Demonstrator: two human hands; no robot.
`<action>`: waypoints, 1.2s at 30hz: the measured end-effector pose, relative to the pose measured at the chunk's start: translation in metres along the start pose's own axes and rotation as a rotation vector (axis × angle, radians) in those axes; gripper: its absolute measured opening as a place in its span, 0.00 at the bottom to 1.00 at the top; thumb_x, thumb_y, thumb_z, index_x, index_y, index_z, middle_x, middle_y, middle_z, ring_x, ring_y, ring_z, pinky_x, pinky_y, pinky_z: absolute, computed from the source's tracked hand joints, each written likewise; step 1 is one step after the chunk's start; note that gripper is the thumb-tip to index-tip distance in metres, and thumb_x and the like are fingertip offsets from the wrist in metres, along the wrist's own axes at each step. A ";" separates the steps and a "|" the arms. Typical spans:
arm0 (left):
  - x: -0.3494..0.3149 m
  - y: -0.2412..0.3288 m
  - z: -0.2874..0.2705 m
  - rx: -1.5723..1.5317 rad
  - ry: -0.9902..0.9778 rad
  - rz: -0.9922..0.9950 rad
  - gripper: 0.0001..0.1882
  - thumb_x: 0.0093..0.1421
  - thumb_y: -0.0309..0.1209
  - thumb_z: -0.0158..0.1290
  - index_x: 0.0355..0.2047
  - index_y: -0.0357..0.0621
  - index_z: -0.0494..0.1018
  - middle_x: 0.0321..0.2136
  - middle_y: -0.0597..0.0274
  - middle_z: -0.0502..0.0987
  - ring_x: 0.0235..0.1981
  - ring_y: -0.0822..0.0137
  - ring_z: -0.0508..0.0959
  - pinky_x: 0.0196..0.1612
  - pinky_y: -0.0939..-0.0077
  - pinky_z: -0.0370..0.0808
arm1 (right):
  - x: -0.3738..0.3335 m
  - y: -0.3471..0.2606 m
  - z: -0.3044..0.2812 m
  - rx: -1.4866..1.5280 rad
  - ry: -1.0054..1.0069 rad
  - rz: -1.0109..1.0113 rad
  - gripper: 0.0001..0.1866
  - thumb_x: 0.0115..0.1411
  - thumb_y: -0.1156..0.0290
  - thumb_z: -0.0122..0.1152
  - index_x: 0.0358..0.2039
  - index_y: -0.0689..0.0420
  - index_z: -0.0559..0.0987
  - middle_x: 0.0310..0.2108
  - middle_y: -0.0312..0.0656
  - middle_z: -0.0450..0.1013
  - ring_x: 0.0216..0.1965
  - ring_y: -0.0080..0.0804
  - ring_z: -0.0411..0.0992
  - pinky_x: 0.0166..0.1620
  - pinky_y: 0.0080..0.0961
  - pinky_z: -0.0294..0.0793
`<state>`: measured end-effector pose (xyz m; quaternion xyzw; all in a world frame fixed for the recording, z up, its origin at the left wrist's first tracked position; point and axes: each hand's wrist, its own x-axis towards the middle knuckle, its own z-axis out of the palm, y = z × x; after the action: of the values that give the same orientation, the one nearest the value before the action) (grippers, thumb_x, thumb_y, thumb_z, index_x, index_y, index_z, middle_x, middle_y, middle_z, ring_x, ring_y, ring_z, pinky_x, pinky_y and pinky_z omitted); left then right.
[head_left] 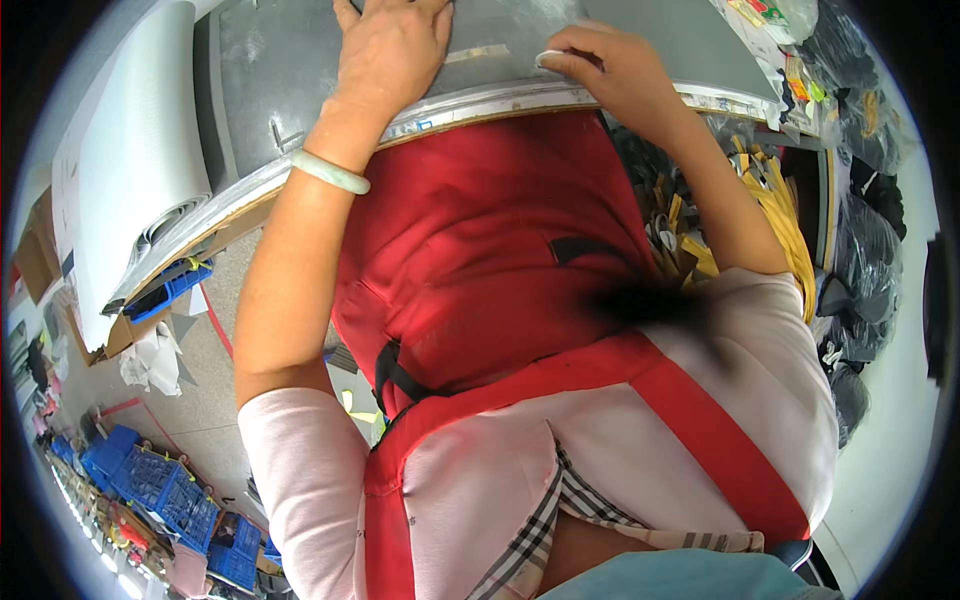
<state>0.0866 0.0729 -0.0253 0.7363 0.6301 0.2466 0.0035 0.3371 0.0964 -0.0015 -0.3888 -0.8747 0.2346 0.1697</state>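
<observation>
My left hand [395, 50] lies flat on the dark grey sheet [285, 70] that covers the worktable, its fingertips cut off by the upper picture edge. Close to the sheet's near edge, my right hand [620, 75] pinches a small white rounded piece [547, 58] between thumb and forefinger. Most of that piece is covered by the fingers, so its kind is not clear. A pale tan strip [477, 53] lies on the sheet between both hands.
A large roll of white sheet material [130, 150] rests at the table's left end. Blue crates [165, 490] stand on the floor at lower left. Yellow strips [775, 205] hang below the table at right, beside black plastic-wrapped bundles [865, 270].
</observation>
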 end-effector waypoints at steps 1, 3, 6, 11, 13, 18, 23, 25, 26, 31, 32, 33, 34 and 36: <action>0.000 0.000 0.000 -0.003 -0.002 0.000 0.15 0.69 0.35 0.51 0.53 0.47 0.79 0.56 0.52 0.76 0.62 0.48 0.71 0.65 0.32 0.61 | -0.001 0.001 -0.002 -0.055 -0.002 -0.014 0.10 0.67 0.65 0.64 0.41 0.59 0.82 0.31 0.38 0.74 0.31 0.28 0.71 0.38 0.25 0.71; 0.000 0.001 -0.001 -0.008 -0.005 -0.002 0.15 0.69 0.35 0.51 0.52 0.47 0.79 0.56 0.52 0.76 0.62 0.49 0.71 0.65 0.32 0.61 | -0.001 0.002 -0.006 -0.110 -0.004 -0.030 0.10 0.67 0.65 0.63 0.41 0.59 0.82 0.31 0.38 0.74 0.31 0.28 0.71 0.37 0.26 0.71; -0.001 0.001 -0.002 0.006 -0.017 -0.010 0.15 0.69 0.34 0.51 0.52 0.47 0.80 0.55 0.52 0.76 0.62 0.49 0.72 0.65 0.32 0.61 | 0.000 0.006 -0.011 -0.058 -0.069 0.112 0.11 0.68 0.63 0.63 0.41 0.57 0.82 0.30 0.35 0.75 0.31 0.25 0.71 0.37 0.25 0.70; 0.000 0.002 -0.002 -0.010 -0.007 -0.004 0.15 0.69 0.34 0.51 0.52 0.47 0.80 0.55 0.52 0.76 0.62 0.49 0.72 0.66 0.32 0.61 | 0.002 -0.001 -0.004 0.200 0.044 0.385 0.09 0.64 0.66 0.63 0.39 0.59 0.79 0.24 0.36 0.75 0.26 0.24 0.72 0.32 0.26 0.72; 0.000 0.002 -0.003 -0.010 0.001 0.005 0.15 0.69 0.34 0.51 0.51 0.47 0.80 0.55 0.52 0.76 0.61 0.49 0.72 0.66 0.32 0.61 | 0.003 -0.007 -0.004 0.136 0.051 0.322 0.09 0.65 0.66 0.63 0.38 0.59 0.78 0.23 0.36 0.74 0.26 0.23 0.71 0.32 0.26 0.71; -0.001 0.000 -0.001 0.000 -0.033 -0.009 0.15 0.68 0.34 0.51 0.52 0.46 0.79 0.55 0.51 0.76 0.61 0.48 0.72 0.66 0.34 0.61 | 0.010 -0.011 -0.029 0.127 -0.259 0.336 0.10 0.65 0.67 0.63 0.39 0.60 0.77 0.23 0.37 0.73 0.26 0.24 0.71 0.31 0.27 0.70; -0.002 -0.012 0.014 0.015 0.115 0.079 0.16 0.68 0.37 0.52 0.52 0.48 0.79 0.55 0.54 0.76 0.62 0.51 0.72 0.63 0.31 0.62 | 0.054 0.015 -0.028 0.464 0.066 0.331 0.09 0.65 0.68 0.62 0.37 0.62 0.79 0.22 0.38 0.73 0.26 0.27 0.72 0.31 0.30 0.71; -0.002 -0.017 0.019 0.024 0.063 0.066 0.17 0.69 0.40 0.52 0.55 0.53 0.77 0.58 0.62 0.75 0.65 0.55 0.69 0.64 0.22 0.56 | 0.082 0.033 -0.025 0.272 0.136 0.242 0.10 0.65 0.68 0.61 0.36 0.63 0.80 0.23 0.41 0.74 0.26 0.30 0.73 0.33 0.32 0.72; -0.003 -0.019 0.021 0.023 0.134 0.105 0.17 0.69 0.40 0.52 0.55 0.53 0.77 0.58 0.62 0.75 0.65 0.55 0.69 0.64 0.22 0.56 | 0.096 0.041 -0.022 0.087 0.191 0.171 0.11 0.66 0.67 0.61 0.34 0.64 0.80 0.24 0.44 0.75 0.26 0.33 0.74 0.34 0.35 0.72; -0.005 -0.018 0.024 0.027 0.093 0.074 0.17 0.70 0.39 0.51 0.55 0.53 0.77 0.59 0.61 0.74 0.66 0.54 0.68 0.65 0.24 0.56 | 0.156 0.067 -0.012 -0.054 0.248 -0.053 0.13 0.65 0.65 0.61 0.33 0.65 0.81 0.31 0.53 0.78 0.32 0.48 0.76 0.39 0.40 0.73; -0.006 -0.018 0.024 0.026 0.077 0.065 0.17 0.70 0.39 0.51 0.56 0.53 0.77 0.59 0.61 0.74 0.66 0.54 0.68 0.66 0.24 0.55 | 0.162 0.068 -0.013 -0.116 0.227 -0.111 0.13 0.64 0.65 0.61 0.34 0.65 0.82 0.33 0.55 0.78 0.35 0.52 0.76 0.41 0.41 0.74; -0.006 -0.017 0.024 0.014 0.083 0.058 0.17 0.70 0.39 0.51 0.56 0.53 0.77 0.59 0.61 0.74 0.67 0.54 0.67 0.66 0.24 0.54 | 0.167 0.070 -0.013 -0.119 0.226 -0.118 0.13 0.64 0.65 0.61 0.34 0.65 0.82 0.33 0.55 0.78 0.35 0.52 0.76 0.41 0.41 0.74; -0.005 -0.017 0.023 0.015 0.072 0.048 0.17 0.70 0.39 0.51 0.56 0.53 0.77 0.59 0.61 0.74 0.67 0.54 0.67 0.66 0.24 0.54 | 0.171 0.070 -0.014 -0.143 0.217 -0.111 0.14 0.64 0.65 0.61 0.34 0.65 0.81 0.33 0.55 0.77 0.36 0.54 0.76 0.42 0.42 0.73; -0.005 -0.016 0.023 0.011 0.072 0.047 0.17 0.70 0.39 0.51 0.56 0.53 0.77 0.59 0.61 0.74 0.66 0.54 0.68 0.66 0.24 0.55 | 0.178 0.070 -0.012 -0.167 0.205 -0.104 0.14 0.63 0.65 0.61 0.33 0.65 0.81 0.33 0.56 0.77 0.38 0.56 0.75 0.43 0.44 0.73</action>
<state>0.0795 0.0783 -0.0524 0.7416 0.6136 0.2696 -0.0288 0.2716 0.2761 -0.0091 -0.3777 -0.8882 0.1108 0.2371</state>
